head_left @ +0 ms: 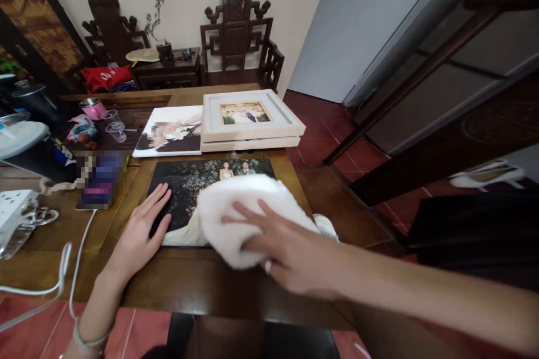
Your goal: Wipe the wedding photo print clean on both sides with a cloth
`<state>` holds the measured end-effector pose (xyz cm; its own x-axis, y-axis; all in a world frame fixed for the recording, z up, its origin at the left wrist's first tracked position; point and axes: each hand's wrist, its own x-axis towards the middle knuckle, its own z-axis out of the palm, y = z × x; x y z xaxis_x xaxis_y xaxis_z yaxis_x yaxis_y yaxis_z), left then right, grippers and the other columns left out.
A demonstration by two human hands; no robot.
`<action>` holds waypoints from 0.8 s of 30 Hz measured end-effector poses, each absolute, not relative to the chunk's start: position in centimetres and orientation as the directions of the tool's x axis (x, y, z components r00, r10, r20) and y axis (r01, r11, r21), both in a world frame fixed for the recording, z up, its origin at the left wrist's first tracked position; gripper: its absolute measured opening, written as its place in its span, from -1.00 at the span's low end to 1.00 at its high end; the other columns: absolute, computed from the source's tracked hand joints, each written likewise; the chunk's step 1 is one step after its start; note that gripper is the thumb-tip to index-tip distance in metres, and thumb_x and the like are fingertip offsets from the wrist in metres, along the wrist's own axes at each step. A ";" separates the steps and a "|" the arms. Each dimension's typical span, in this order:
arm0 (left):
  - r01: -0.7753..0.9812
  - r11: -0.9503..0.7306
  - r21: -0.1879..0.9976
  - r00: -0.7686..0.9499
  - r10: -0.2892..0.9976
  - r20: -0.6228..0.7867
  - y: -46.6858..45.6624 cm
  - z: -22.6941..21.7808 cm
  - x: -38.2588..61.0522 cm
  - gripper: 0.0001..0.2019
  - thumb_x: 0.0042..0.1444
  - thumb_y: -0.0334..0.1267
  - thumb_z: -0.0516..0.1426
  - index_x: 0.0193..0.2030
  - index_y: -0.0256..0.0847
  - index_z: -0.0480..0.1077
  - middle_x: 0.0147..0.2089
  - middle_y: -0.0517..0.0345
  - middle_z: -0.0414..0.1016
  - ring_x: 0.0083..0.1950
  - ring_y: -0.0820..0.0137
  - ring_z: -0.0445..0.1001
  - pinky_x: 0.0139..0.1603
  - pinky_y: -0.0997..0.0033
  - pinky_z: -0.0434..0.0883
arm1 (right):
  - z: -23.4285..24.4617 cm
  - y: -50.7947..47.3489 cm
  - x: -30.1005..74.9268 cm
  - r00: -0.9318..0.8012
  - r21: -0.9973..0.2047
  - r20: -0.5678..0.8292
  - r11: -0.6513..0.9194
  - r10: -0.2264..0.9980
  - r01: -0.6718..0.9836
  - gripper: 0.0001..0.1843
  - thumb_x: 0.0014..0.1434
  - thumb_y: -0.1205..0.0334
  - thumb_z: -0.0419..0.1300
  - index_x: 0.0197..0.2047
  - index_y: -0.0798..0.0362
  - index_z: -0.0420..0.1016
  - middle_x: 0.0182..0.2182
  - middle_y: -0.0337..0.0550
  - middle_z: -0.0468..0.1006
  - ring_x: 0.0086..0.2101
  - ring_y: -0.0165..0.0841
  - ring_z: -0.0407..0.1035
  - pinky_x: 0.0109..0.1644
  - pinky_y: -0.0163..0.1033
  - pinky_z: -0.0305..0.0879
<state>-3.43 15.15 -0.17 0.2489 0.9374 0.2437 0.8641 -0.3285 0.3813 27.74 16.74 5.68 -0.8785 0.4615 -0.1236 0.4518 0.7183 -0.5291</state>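
White cloth (pixel 248 188) bunched in your R hand (pixel 290 252), covering R part of dark photo (pixel 181 196); your L hand (pixel 145 221) empty, spread at photo's L edge. Wipe seems unfinished; can't tell amt done/left.

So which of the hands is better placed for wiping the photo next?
Probably the right hand: it is on the cloth, over the photo, while the left hand rests at the photo's edge.
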 end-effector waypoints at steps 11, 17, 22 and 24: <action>0.864 -0.321 0.387 0.240 0.940 0.243 15.0 0.1 -3.4 -0.52 0.34 -0.11 -0.05 0.35 -0.20 0.18 0.43 -0.02 0.14 0.45 0.20 0.05 0.42 -0.02 0.08 | 4.4 23.5 27.3 -0.768 -0.273 -0.062 0.729 0.638 0.628 -0.40 0.04 0.61 0.02 0.13 0.14 0.48 0.36 0.14 0.12 0.36 0.13 -0.30 0.30 0.46 -0.21; 0.867 -0.316 0.385 0.233 0.941 0.246 15.0 -0.1 -3.4 -0.51 0.34 -0.10 -0.06 0.35 -0.17 0.17 0.43 -0.01 0.13 0.45 0.18 0.06 0.42 -0.05 0.09 | 2.9 13.3 27.0 -0.829 -0.298 -0.025 0.787 0.559 0.540 -0.62 0.03 0.49 0.16 -0.14 0.04 0.66 0.41 0.07 -0.07 0.34 0.28 -0.41 0.25 0.55 -0.41; 0.866 -0.314 0.389 0.230 0.941 0.248 15.1 0.0 -3.3 -0.52 0.34 -0.10 -0.05 0.35 -0.17 0.17 0.43 -0.01 0.13 0.45 0.18 0.06 0.42 -0.05 0.08 | 4.9 10.4 27.0 -0.885 -0.471 -0.101 0.762 0.454 0.445 -0.61 -0.03 0.42 0.19 -0.12 0.00 0.64 0.39 -0.01 0.04 0.35 0.19 -0.33 0.29 0.49 -0.37; 0.867 -0.314 0.387 0.231 0.941 0.247 15.0 0.0 -3.3 -0.52 0.34 -0.10 -0.05 0.35 -0.16 0.17 0.43 0.00 0.13 0.45 0.18 0.05 0.42 -0.05 0.08 | 5.8 12.4 26.7 -0.865 -0.543 -0.162 0.688 0.476 0.481 -0.51 -0.04 0.42 0.17 -0.02 -0.02 0.59 0.38 -0.04 0.06 0.35 0.14 -0.29 0.29 0.49 -0.33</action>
<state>-3.31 15.04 -0.02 0.2306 0.9413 0.2466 0.8668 -0.3138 0.3875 26.72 12.36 5.77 -0.8645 0.4758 -0.1619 0.4807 0.6884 -0.5432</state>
